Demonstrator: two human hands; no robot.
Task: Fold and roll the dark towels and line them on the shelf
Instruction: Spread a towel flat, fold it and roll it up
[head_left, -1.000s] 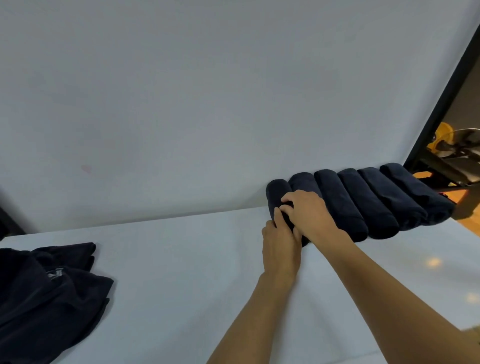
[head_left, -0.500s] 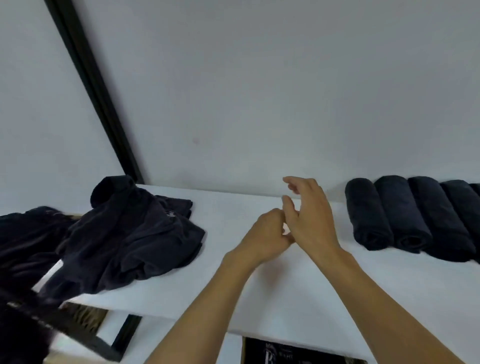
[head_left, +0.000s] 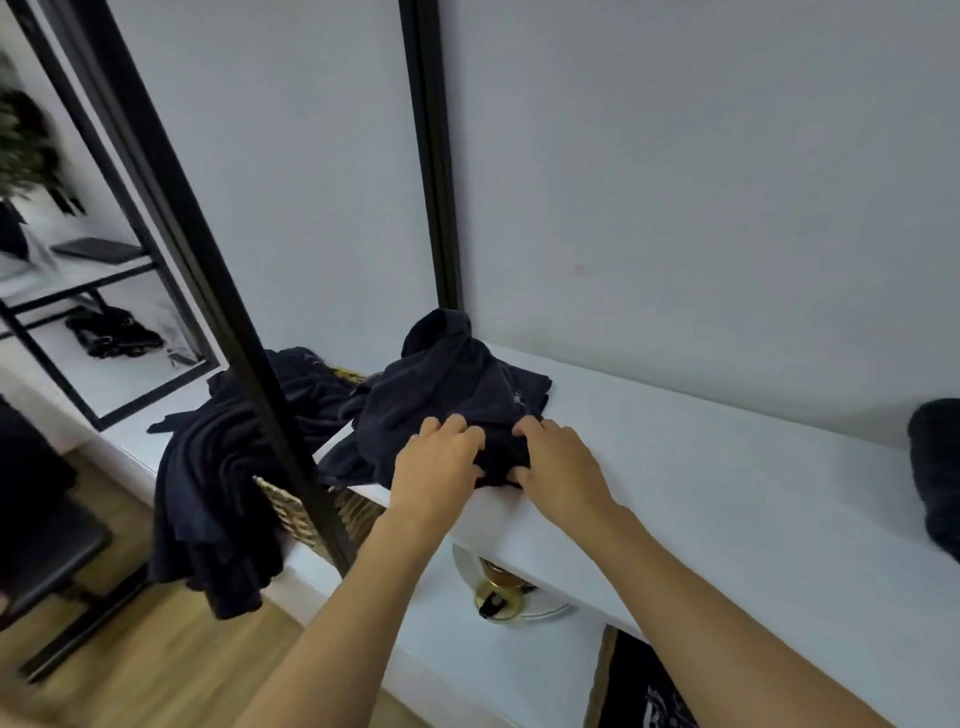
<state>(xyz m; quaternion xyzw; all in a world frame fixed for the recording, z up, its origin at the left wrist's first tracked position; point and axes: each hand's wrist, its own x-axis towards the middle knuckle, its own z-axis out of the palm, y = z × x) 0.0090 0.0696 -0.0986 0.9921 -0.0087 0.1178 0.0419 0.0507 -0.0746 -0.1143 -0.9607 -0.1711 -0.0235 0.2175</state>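
Note:
A crumpled dark towel (head_left: 447, 384) lies in a heap at the left end of the white shelf (head_left: 727, 467). My left hand (head_left: 434, 470) and my right hand (head_left: 558, 470) both grip the near edge of that heap, fingers curled into the cloth. At the far right edge of the view, one rolled dark towel (head_left: 937, 467) lies on the shelf, cut off by the frame. More dark towels (head_left: 228, 467) hang over a wicker basket to the left.
A wicker basket (head_left: 296, 512) stands beside the shelf's left end, behind a black frame post (head_left: 218, 291). Another black post (head_left: 434, 171) runs up the wall. A brass and glass object (head_left: 501, 597) sits under the shelf. Wooden floor lies at lower left.
My view has swung left, away from the row of rolled towels. Both hands left the last roll, crossed the shelf and took hold of the crumpled towel heap.

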